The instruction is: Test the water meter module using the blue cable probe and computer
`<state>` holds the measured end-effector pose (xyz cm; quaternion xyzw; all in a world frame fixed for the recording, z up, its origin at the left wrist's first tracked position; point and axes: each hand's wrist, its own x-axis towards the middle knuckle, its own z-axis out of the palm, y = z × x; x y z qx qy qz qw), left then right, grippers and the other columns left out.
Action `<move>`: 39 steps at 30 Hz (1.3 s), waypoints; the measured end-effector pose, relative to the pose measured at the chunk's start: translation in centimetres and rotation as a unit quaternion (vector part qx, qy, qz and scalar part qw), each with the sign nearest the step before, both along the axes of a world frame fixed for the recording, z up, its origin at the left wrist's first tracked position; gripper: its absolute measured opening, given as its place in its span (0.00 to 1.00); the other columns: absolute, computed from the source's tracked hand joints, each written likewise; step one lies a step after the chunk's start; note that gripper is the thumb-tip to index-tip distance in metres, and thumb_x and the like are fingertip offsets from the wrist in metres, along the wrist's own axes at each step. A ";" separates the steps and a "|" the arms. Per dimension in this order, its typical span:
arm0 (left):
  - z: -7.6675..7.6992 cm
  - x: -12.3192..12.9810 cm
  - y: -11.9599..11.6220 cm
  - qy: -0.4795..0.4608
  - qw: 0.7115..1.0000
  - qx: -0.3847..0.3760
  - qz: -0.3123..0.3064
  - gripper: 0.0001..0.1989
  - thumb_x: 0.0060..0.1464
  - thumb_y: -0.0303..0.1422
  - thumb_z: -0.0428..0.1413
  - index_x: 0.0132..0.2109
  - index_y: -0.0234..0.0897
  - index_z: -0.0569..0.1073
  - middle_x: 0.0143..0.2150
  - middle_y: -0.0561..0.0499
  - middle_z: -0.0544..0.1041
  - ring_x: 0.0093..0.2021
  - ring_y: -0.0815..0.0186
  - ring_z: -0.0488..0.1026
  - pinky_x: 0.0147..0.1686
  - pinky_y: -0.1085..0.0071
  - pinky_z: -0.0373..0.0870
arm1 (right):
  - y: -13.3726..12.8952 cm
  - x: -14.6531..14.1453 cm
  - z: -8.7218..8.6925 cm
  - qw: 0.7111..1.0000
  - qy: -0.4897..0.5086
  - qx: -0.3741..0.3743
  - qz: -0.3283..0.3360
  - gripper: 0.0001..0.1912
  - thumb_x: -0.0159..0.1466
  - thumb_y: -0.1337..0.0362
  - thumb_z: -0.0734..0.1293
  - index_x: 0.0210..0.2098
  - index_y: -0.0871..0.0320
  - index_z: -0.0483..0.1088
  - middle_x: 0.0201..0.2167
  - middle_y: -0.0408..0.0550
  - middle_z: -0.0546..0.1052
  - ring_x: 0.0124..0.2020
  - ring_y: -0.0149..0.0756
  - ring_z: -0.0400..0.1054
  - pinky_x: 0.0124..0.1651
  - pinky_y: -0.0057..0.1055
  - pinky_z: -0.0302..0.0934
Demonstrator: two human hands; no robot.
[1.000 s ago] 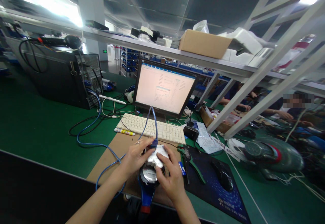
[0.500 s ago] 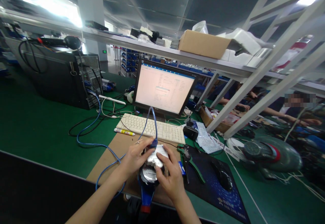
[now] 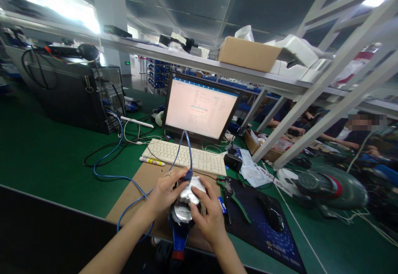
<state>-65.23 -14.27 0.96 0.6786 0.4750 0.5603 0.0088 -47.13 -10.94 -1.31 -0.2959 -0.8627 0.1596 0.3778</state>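
A blue device point(image 3: 179, 237) with a round silvery middle point(image 3: 183, 212), a whitish top part point(image 3: 193, 190) and a red end lies at the bench's front edge. My left hand point(image 3: 166, 192) is closed at its upper left, the fingers around the plug point(image 3: 188, 175) of a blue cable point(image 3: 189, 151). The plug meets the top part's far edge; whether it is fully seated is hidden. From the right, my right hand point(image 3: 210, 207) grips the whitish part, thumb and fingers pressing on its face and side.
Brown cardboard point(image 3: 133, 195) lies under the device. Beyond are a keyboard point(image 3: 183, 156), a marker point(image 3: 152, 161) and a lit monitor point(image 3: 199, 106). Green-handled pliers point(image 3: 234, 199) and a mouse point(image 3: 272, 214) rest on a dark mat point(image 3: 264, 241). Shelf posts point(image 3: 298, 116) slant at right, with people behind.
Both hands keep their grip on the plug and device with hardly any movement. At the far right, a person's arms have shifted slightly.
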 end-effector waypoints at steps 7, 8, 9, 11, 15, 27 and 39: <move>0.3 0.0 -0.1 0.002 1.000 0.011 -0.003 0.19 0.58 0.29 0.54 0.56 0.40 0.65 0.41 0.48 0.76 0.39 0.67 0.74 0.40 0.72 0.72 | 0.1 0.0 0.1 1.000 0.000 -0.003 0.001 0.19 0.60 0.64 0.63 0.51 0.50 0.64 0.60 0.51 0.57 0.59 0.40 0.55 0.58 0.42 0.57; 0.3 0.0 -0.1 0.001 1.000 0.011 -0.004 0.19 0.58 0.29 0.54 0.56 0.40 0.65 0.41 0.48 0.76 0.39 0.67 0.74 0.40 0.72 0.72 | 0.1 0.0 0.2 1.000 0.002 -0.001 0.000 0.19 0.60 0.65 0.63 0.51 0.51 0.64 0.60 0.51 0.57 0.59 0.40 0.55 0.58 0.42 0.57; 0.3 0.0 -0.2 0.001 1.000 0.011 -0.005 0.19 0.58 0.29 0.54 0.56 0.40 0.65 0.41 0.48 0.76 0.39 0.67 0.74 0.40 0.72 0.72 | 0.1 0.0 0.2 1.000 0.003 0.000 -0.001 0.19 0.60 0.65 0.63 0.51 0.51 0.64 0.60 0.51 0.57 0.59 0.40 0.55 0.58 0.42 0.57; 0.2 0.1 -0.2 -0.001 1.000 0.010 -0.006 0.19 0.58 0.29 0.54 0.57 0.41 0.65 0.41 0.48 0.76 0.39 0.67 0.74 0.40 0.73 0.72 | 0.1 0.0 0.2 1.000 0.004 0.000 -0.001 0.19 0.59 0.65 0.63 0.51 0.50 0.64 0.61 0.51 0.56 0.60 0.40 0.54 0.59 0.42 0.57; 0.2 0.1 -0.2 -0.001 1.000 0.009 -0.006 0.20 0.58 0.29 0.54 0.57 0.41 0.64 0.42 0.49 0.76 0.40 0.68 0.74 0.40 0.74 0.71 | 0.0 0.0 0.1 1.000 0.000 0.002 -0.003 0.19 0.60 0.65 0.63 0.51 0.50 0.64 0.61 0.51 0.56 0.60 0.40 0.54 0.59 0.42 0.57; 0.2 0.0 -0.1 -0.001 1.000 0.012 -0.003 0.20 0.58 0.30 0.54 0.57 0.42 0.64 0.42 0.49 0.76 0.40 0.67 0.74 0.41 0.73 0.72 | 0.0 0.0 0.3 1.000 -0.004 -0.003 -0.006 0.19 0.60 0.65 0.63 0.51 0.49 0.64 0.61 0.50 0.56 0.60 0.40 0.54 0.58 0.42 0.57; 0.2 0.0 -0.1 -0.004 1.000 0.011 0.000 0.19 0.57 0.30 0.55 0.56 0.40 0.65 0.42 0.48 0.76 0.40 0.67 0.74 0.41 0.72 0.72 | -0.1 -0.1 0.6 1.000 -0.011 0.017 -0.014 0.20 0.60 0.64 0.62 0.52 0.53 0.64 0.61 0.55 0.56 0.60 0.45 0.55 0.58 0.43 0.58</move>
